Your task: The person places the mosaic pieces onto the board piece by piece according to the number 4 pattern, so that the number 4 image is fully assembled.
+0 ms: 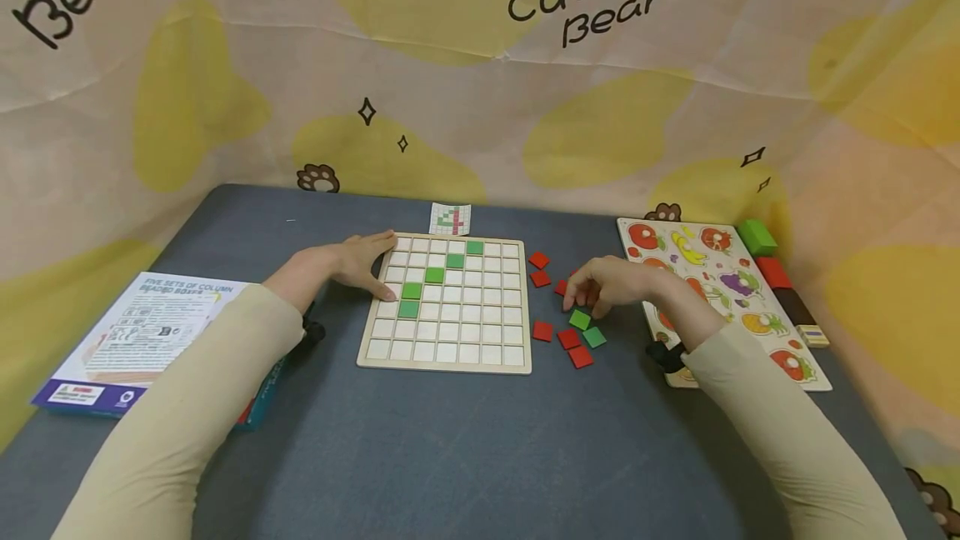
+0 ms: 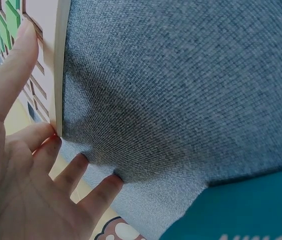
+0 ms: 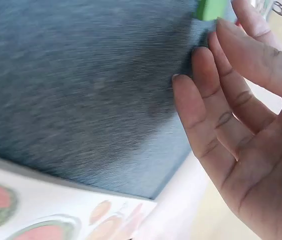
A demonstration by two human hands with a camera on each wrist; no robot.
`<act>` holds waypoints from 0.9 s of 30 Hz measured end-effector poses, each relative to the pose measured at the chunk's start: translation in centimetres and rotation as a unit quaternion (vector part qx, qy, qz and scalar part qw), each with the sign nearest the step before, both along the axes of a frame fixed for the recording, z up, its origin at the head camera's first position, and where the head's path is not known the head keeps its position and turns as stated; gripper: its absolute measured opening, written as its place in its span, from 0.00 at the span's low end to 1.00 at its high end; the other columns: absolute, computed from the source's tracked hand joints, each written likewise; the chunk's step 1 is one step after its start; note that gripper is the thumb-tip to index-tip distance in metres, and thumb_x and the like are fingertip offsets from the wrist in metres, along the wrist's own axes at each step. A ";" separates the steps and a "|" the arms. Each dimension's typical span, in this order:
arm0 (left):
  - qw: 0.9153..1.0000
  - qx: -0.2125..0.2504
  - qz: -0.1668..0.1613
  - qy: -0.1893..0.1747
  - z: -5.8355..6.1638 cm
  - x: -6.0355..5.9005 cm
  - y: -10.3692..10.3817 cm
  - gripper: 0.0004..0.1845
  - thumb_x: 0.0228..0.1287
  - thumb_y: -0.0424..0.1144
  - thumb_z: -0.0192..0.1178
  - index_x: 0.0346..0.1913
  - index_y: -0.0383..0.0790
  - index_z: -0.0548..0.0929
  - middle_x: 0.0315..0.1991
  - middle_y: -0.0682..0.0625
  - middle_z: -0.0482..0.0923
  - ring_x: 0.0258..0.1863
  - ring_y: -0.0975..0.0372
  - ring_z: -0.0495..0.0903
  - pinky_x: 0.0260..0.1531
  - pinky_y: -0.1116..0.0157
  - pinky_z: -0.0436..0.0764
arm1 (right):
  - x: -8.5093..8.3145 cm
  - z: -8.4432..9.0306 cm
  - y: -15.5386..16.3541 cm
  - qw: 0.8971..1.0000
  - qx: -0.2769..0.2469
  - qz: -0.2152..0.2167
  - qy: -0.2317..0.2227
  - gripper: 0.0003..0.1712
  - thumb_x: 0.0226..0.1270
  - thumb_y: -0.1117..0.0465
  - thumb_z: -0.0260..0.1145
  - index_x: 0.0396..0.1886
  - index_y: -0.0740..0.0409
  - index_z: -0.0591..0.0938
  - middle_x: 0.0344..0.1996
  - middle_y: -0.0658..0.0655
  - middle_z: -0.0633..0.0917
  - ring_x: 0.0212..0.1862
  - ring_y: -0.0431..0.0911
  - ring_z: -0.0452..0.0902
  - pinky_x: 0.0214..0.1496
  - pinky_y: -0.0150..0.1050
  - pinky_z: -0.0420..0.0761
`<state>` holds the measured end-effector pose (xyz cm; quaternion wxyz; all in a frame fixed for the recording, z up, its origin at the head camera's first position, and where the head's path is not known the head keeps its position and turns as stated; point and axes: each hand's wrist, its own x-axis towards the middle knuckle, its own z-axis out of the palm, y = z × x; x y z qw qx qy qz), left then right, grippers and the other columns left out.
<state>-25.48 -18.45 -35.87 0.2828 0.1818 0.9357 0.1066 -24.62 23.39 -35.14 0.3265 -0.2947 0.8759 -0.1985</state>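
My left hand (image 1: 348,265) rests at the left edge of a white gridded wooden board (image 1: 442,363), fingers spread. In the left wrist view its thumb (image 2: 23,50) lies on the board's face, with the index fingertip at a corner. Several green tiles (image 1: 434,275) form a diagonal on the board. My right hand (image 1: 611,283) hovers over loose tiles right of the board, fingers loosely bent. Just below its fingertips lies a green tile (image 1: 580,320), beside another green tile (image 1: 594,337). In the right wrist view the thumb tip is close to a green tile (image 3: 211,9).
Red tiles (image 1: 542,331) lie scattered between the board and a fruit picture board (image 1: 750,307). A small pattern card (image 1: 450,219) sits behind the grid. Coloured blocks (image 1: 772,272) line the far right. A boxed set (image 1: 150,332) lies at left.
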 end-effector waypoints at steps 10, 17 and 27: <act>1.000 0.006 -0.002 -0.003 0.1 0.1 -0.1 0.57 0.61 0.56 0.68 0.80 0.38 0.42 0.81 0.38 0.33 0.77 0.30 0.37 0.72 0.29 0.49 | 0.3 -0.9 0.4 1.000 0.001 0.011 0.024 0.17 0.51 0.74 0.73 0.38 0.51 0.87 0.34 0.56 0.81 0.37 0.44 0.74 0.37 0.33 0.78; 1.000 0.004 -0.006 -0.002 0.1 0.1 0.0 0.58 0.60 0.57 0.68 0.80 0.37 0.42 0.81 0.37 0.34 0.76 0.29 0.37 0.72 0.29 0.48 | -0.1 -1.2 0.2 0.998 0.007 0.013 0.056 0.14 0.48 0.70 0.77 0.31 0.54 0.82 0.30 0.53 0.82 0.33 0.42 0.75 0.35 0.33 0.78; 1.000 0.005 -0.009 0.000 0.1 0.1 0.0 0.58 0.60 0.57 0.68 0.80 0.37 0.43 0.81 0.37 0.34 0.76 0.29 0.37 0.72 0.29 0.48 | -0.1 0.1 -3.4 0.993 -0.071 -0.052 0.085 0.07 0.56 0.61 0.76 0.32 0.52 0.85 0.25 0.50 0.86 0.27 0.43 0.78 0.32 0.34 0.77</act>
